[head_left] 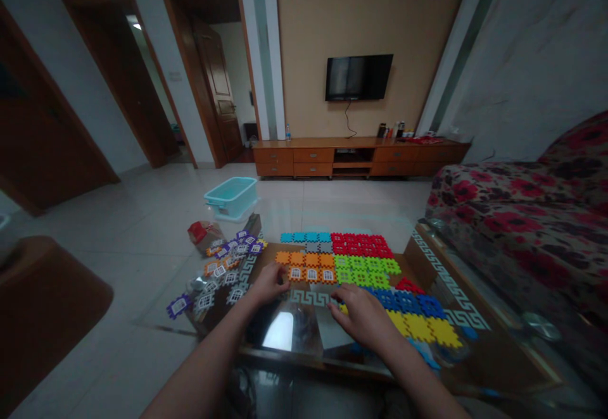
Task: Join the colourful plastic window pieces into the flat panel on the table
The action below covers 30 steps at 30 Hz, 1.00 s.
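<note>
A glass table (301,337) with a pale key-pattern border (308,297) spreads before the person, a bright reflection lying on its near part. Rows of toothed tiles are laid out by colour on it: light blue tiles (306,237) and red tiles (361,243) at the far side, grey tiles (318,248) in front of the light blue ones, orange tiles (304,259) beside green tiles (363,270) in the middle, then blue tiles (430,306) and yellow tiles (420,327) nearer, to the right. A loose heap (230,261) of window-patterned tiles lies at the left. The left hand (272,285) has its fingers curled at the left end of the orange tiles; whether it grips one I cannot tell. The right hand (361,310) is loosely open beside the blue tiles, palm down, nothing visible in it. A turquoise tub (240,204) stands near the table's far left corner. Beyond the pale tiled floor (118,242), a low wooden cabinet (313,156) runs beneath a wall-mounted TV (358,77), with a bottle (287,132) on its left end. Wood-framed doorways line the left; a floral sofa (484,197) stands at the right.
</note>
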Motion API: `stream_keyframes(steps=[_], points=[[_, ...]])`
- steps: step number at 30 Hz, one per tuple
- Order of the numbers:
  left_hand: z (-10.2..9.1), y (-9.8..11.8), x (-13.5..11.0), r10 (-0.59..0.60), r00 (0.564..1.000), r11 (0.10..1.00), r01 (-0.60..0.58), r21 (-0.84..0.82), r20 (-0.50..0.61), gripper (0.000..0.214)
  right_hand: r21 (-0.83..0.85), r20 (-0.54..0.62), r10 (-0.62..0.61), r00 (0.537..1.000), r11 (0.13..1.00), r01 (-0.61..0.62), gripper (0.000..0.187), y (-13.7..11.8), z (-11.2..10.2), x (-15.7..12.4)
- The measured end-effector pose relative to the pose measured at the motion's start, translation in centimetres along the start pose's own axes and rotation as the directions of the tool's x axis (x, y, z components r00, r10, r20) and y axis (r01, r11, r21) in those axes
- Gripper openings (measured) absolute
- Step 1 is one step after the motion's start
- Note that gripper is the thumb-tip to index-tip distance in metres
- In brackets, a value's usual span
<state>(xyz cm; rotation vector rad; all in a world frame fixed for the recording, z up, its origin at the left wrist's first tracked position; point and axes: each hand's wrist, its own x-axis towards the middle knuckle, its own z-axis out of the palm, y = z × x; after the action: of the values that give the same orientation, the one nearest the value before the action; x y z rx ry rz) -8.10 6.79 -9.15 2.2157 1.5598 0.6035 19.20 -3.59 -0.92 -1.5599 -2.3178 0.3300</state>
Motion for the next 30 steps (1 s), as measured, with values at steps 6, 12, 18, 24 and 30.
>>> stream_keyframes(steps=[6,12,18,24,30], points=[[-2.4,-0.9,0.2,0.067,0.997,0.993,-0.062,0.099,-0.048,0.019,0.044,0.037,-0.028,0.999,0.999,0.027,0.017,0.1,0.1,-0.3],[-6.1,-4.0,-0.6,-0.149,0.95,0.94,0.221,0.259,-0.273,0.026,0.055,0.038,-0.024,0.999,0.998,0.022,0.016,0.2,0.1,-0.4],[-8.1,-7.4,-2.2,-0.458,0.765,0.741,0.61,0.281,-0.454,0.049,0.075,0.04,-0.02,0.999,0.997,0.017,0.016,0.2,-0.2,-0.5],[-8.4,-8.8,-3.3,-0.534,0.693,0.656,0.701,0.28,-0.486,0.052,0.07,0.05,-0.015,0.999,0.997,0.011,0.017,0.2,-0.3,-0.4],[-8.1,-9.1,-3.0,-0.474,0.754,0.686,0.64,0.346,-0.455,0.048,0.055,0.057,-0.027,0.998,0.998,0.024,0.015,0.3,0.1,-0.3]])
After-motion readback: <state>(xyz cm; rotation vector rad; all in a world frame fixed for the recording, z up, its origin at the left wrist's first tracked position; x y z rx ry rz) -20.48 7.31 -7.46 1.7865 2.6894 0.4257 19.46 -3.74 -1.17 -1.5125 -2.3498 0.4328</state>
